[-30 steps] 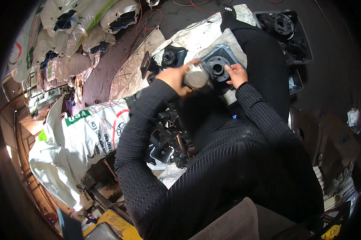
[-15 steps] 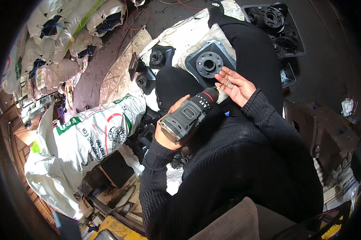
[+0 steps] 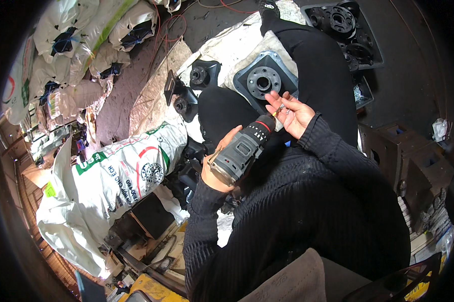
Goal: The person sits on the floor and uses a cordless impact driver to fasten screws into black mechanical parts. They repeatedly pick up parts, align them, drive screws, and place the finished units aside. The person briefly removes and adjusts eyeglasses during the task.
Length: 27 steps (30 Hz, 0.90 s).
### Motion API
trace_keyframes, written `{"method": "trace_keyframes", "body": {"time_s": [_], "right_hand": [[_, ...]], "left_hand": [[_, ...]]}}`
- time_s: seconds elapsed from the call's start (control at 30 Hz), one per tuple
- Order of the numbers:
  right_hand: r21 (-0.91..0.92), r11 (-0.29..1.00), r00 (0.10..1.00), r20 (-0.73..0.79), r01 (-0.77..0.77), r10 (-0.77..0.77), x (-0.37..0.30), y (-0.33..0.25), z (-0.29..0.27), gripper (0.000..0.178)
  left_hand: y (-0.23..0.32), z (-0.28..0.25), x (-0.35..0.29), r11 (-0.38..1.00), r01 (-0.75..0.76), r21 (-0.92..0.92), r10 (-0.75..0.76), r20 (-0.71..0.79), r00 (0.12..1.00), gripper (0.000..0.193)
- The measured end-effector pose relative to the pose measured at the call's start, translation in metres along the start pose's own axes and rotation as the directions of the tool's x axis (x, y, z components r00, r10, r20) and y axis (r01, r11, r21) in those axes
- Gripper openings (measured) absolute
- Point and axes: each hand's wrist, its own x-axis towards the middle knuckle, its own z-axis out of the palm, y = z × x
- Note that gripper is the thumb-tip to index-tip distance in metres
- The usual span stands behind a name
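A grey and black cordless drill (image 3: 237,155) with a red ring at its chuck is gripped in my left hand (image 3: 212,176), its bit pointing up and right. My right hand (image 3: 297,118) is cupped palm up at the bit's tip, fingers partly curled around small silvery screws (image 3: 286,107). Its thumb and fingertips meet near the bit; whether a screw sits on the bit is too small to tell. Just beyond the fingers, between my legs, lies a dark square plate with a round holed flange (image 3: 272,86) on a pale cloth. Nothing touches the flange's centre hole.
Two similar flanged plates (image 3: 206,74) lie to the left of my knee. A grey bin (image 3: 380,58) of black round parts stands at the far right, with a small tray (image 3: 364,94) below it. White sacks (image 3: 128,168) lie at left; brown metal blocks (image 3: 395,146) stand at right.
My right hand has shifted slightly left and down, its fingers drawn closer around the screws and bit. The drill stays in my left hand, a little lower and to the right.
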Motion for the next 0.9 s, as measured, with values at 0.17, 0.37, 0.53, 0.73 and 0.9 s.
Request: {"method": "trace_keyframes", "body": {"time_s": [0.17,0.37,0.53,0.73,0.9], "right_hand": [[-0.021,1.000,1.000,-0.011,0.014,-0.014,0.004,0.004,0.004,0.011],[-0.143,0.990,0.997,-0.078,0.001,-0.012,0.005,0.007,0.004,0.009],[-0.166,0.983,0.984,-0.140,0.082,-0.106,0.018,0.007,-0.017,0.024],[-0.402,0.914,0.924,-0.329,0.053,-0.198,0.035,0.011,-0.046,0.025],[-0.552,0.832,0.913,-0.313,0.048,-0.261,0.043,0.017,-0.045,0.036]], "left_hand": [[-0.002,-0.003,-0.001,0.976,0.152,-0.154,-0.146,0.048,0.988,0.058],[-0.001,-0.007,-0.002,0.969,0.164,-0.185,-0.156,0.057,0.986,0.050],[-0.003,-0.014,0.004,0.989,0.105,-0.099,-0.102,0.039,0.994,0.049],[-0.022,-0.019,0.023,0.984,0.174,-0.044,-0.171,0.077,0.982,0.063],[-0.032,-0.017,0.038,0.965,0.225,-0.131,-0.209,0.126,0.970,0.059]]}}
